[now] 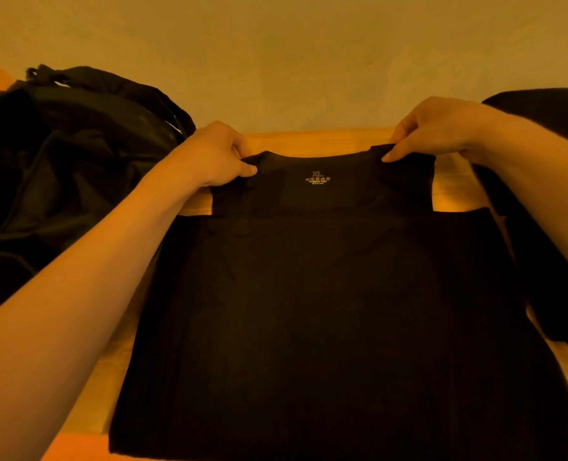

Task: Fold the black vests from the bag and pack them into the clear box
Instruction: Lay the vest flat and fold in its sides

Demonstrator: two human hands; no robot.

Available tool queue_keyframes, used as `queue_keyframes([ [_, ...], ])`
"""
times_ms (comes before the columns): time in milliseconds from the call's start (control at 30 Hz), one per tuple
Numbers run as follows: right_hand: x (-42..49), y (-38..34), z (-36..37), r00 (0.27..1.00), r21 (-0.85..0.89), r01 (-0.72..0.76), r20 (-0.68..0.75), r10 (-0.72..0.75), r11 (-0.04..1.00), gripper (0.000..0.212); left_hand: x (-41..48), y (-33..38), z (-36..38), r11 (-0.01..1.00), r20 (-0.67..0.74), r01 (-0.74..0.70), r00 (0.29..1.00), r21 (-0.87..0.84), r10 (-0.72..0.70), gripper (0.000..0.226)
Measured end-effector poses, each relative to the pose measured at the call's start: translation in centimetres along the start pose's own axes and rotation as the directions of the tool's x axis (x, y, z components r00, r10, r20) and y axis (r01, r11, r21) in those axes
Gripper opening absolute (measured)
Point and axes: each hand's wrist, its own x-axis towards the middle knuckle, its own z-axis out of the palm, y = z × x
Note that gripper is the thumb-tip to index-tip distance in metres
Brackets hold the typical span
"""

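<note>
A black vest [325, 294] lay spread flat on the wooden table [315, 139], neckline away from the person. The left hand [217, 154] pinched the left shoulder strap and the right hand [438, 128] pinched the right one, both held at the far edge. The open black bag [59, 154] sat at the left; more dark cloth [542, 211] lay at the right, and the clear box was not in view. The risk, as I judged it, was uneven tension: one strap pulled harder would skew the body and set creases into the fold. Inside the neck a printed label [317, 179] read "XL"; the smaller lines beneath were too blurred to read
</note>
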Motion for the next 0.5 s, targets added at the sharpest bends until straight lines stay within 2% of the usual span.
queue_keyframes([
  [100, -0.4, 0.1, 0.0, 0.998, 0.074, -0.045, -0.046, 0.048, 0.996, 0.022, -0.6, -0.5, 0.1, 0.999, -0.095, -0.046, 0.995, -0.015, 0.044, 0.020],
  [233, -1.3, 0.4, 0.1, 0.995, 0.160, -0.018, -0.098, 0.034, 0.987, 0.024, -1.6, -0.9, -0.2, 0.994, -0.212, -0.107, 0.971, 0.014, 0.107, 0.011],
  [367, -2.2, 0.9, -0.1, 0.987, 0.162, 0.065, -0.157, -0.039, 0.985, 0.020, -2.8, -1.4, -0.2, 0.984, -0.318, -0.170, 0.931, 0.050, 0.177, 0.016],
  [500, -3.3, 1.3, 0.2, 0.964, 0.169, 0.139, -0.247, -0.095, 0.976, 0.027, -4.7, -1.8, 0.2, 0.962, -0.429, -0.234, 0.861, 0.142, 0.272, 0.021],
])
